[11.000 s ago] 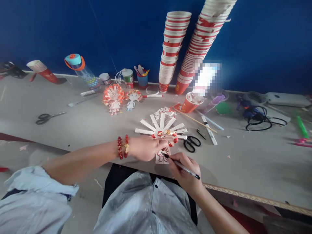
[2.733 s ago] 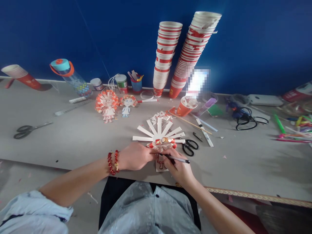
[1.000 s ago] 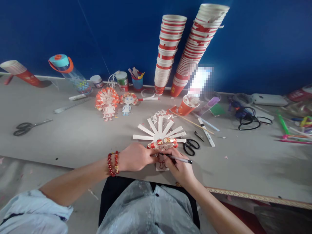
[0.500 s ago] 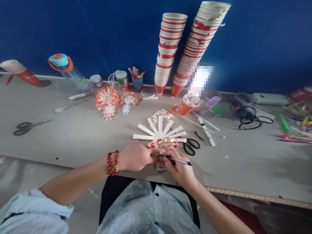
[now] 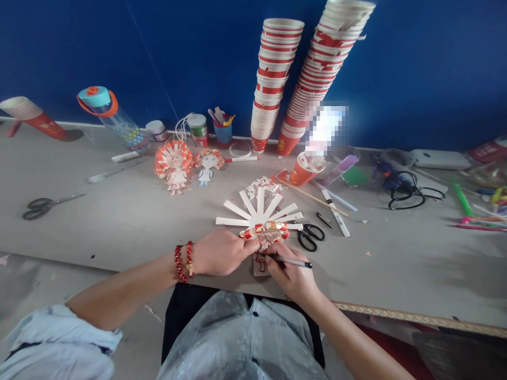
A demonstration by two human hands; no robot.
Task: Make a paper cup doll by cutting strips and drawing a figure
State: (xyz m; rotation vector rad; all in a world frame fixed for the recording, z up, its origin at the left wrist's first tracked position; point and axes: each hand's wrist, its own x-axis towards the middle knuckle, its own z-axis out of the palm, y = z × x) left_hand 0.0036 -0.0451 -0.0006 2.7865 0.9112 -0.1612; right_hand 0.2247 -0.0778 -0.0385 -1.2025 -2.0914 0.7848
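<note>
A paper doll (image 5: pixel 259 268) lies at the table's near edge, with dark outlines drawn on its lower part. Its curled red-and-white fringe (image 5: pixel 263 230) bends up on the far side, and long white strips (image 5: pixel 261 203) fan out flat beyond it. My left hand (image 5: pixel 219 252), with a red bead bracelet at the wrist, grips the doll's left side, fingertips pressed on the paper. In my right hand (image 5: pixel 291 269) a grey pen (image 5: pixel 291 260) is pinched, its tip over the drawn lines. Part of the doll is hidden under my fingers.
Black-handled scissors (image 5: pixel 311 237) lie right of the doll, near a white marker (image 5: pixel 336 214). Paper scraps (image 5: pixel 263 187) and an orange cup (image 5: pixel 307 169) sit behind. Two finished dolls (image 5: pixel 174 169) lie left. Tall cup stacks (image 5: pixel 277 84) stand against the blue wall.
My left fingers have shifted slightly on the doll, and the drawn lines beneath them show differently. My right hand stays in nearly the same place with the pen.
</note>
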